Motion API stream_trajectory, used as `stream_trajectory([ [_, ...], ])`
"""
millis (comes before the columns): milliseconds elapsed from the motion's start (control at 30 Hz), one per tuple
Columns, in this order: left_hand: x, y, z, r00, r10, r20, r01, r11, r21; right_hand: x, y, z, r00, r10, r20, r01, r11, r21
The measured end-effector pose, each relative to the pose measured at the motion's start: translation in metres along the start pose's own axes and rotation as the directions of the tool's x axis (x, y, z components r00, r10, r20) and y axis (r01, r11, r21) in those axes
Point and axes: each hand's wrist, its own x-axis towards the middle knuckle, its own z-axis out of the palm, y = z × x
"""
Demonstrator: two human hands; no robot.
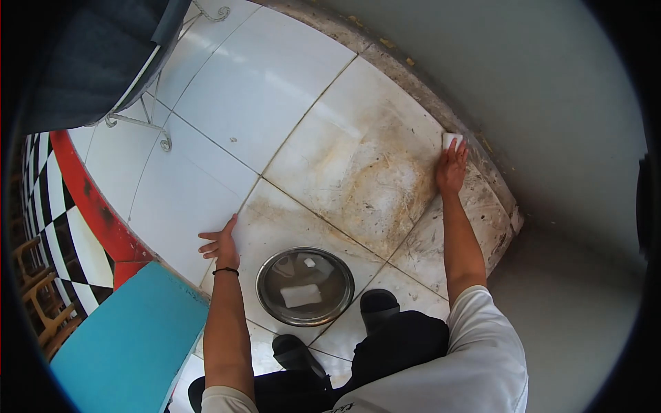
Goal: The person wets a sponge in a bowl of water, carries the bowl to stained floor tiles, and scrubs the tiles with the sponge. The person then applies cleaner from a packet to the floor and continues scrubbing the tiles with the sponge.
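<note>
My right hand (451, 168) reaches far out to the base of the wall, its fingers over a small white sponge (452, 140) pressed on the edge of the stained floor tile (385, 172). Brown and dark grime marks this tile and the one beside it. My left hand (222, 246), with a dark band at the wrist, has its fingers spread and holds nothing, above or on the white tiles. Between my arms stands a round metal basin (259, 292) of murky water. A white block (301, 296) and a smaller white piece (309, 262) lie in it.
A grey wall (551, 89) runs along the right. On the left are a teal block (131, 337), a red edge (96, 199) and black-and-white checks. A dark object (96, 62) on a white metal stand (141, 124) occupies the upper left. My sandals (379, 308) are close to the basin.
</note>
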Motion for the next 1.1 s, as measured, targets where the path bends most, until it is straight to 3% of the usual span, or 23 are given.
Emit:
stream_trajectory([
  [67, -0.007, 0.006, -0.001, 1.0, 0.009, -0.006, -0.009, 1.0, -0.027, -0.004, -0.022, -0.002, 0.992, 0.124, 0.016, -0.123, 0.991, -0.049],
  [100, -0.011, 0.008, -0.002, 1.0, 0.01, -0.008, -0.01, 0.999, -0.034, -0.004, -0.034, 0.014, 0.988, 0.101, -0.116, -0.102, 0.995, -0.003],
  [133, -0.014, 0.011, -0.003, 1.0, 0.013, -0.008, -0.014, 0.999, -0.036, -0.003, -0.053, 0.017, 0.988, 0.014, -0.155, -0.017, 1.0, -0.016],
  [300, -0.014, 0.012, -0.002, 0.999, 0.007, -0.043, -0.01, 0.998, -0.066, -0.009, -0.189, 0.0, 0.954, -0.294, -0.054, 0.299, 0.938, 0.173],
  [433, -0.018, 0.015, -0.003, 0.999, 0.019, -0.037, -0.021, 0.999, -0.045, -0.026, -0.196, -0.007, 0.852, -0.523, -0.018, 0.51, 0.821, 0.257],
  [533, -0.018, 0.013, -0.006, 1.0, 0.024, -0.019, -0.025, 0.999, -0.044, -0.02, -0.143, -0.014, 0.88, -0.475, 0.011, 0.463, 0.863, 0.2],
  [700, -0.011, 0.008, -0.008, 0.999, 0.035, -0.006, -0.035, 0.997, -0.074, 0.003, 0.036, -0.001, 0.993, -0.114, 0.023, 0.113, 0.993, 0.036],
  [733, -0.011, 0.009, -0.008, 0.999, 0.038, -0.006, -0.038, 0.997, -0.074, 0.001, 0.055, -0.008, 0.992, -0.115, 0.056, 0.116, 0.993, -0.006],
  [867, -0.006, 0.0, -0.008, 0.994, 0.108, -0.015, -0.109, 0.987, -0.119, -0.007, 0.051, -0.029, 0.992, -0.03, 0.12, 0.034, 0.999, -0.029],
  [967, 0.003, -0.017, -0.011, 0.974, 0.218, -0.054, -0.221, 0.973, -0.057, -0.016, 0.043, -0.039, 0.995, 0.001, 0.103, 0.021, 0.977, -0.213],
  [1000, 0.005, -0.025, -0.015, 0.965, 0.255, -0.065, -0.257, 0.966, -0.013, -0.027, 0.045, -0.039, 0.999, 0.006, 0.036, -0.005, 1.0, -0.026],
  [1067, -0.004, -0.035, -0.02, 0.915, 0.398, -0.074, -0.399, 0.858, -0.322, -0.037, 0.044, -0.046, 0.994, 0.041, -0.103, -0.002, 0.938, 0.347],
  [1100, -0.01, -0.045, -0.022, 0.886, 0.453, -0.101, -0.445, 0.766, -0.464, -0.044, 0.047, -0.052, 0.978, 0.107, 0.177, -0.205, 0.598, 0.774],
])
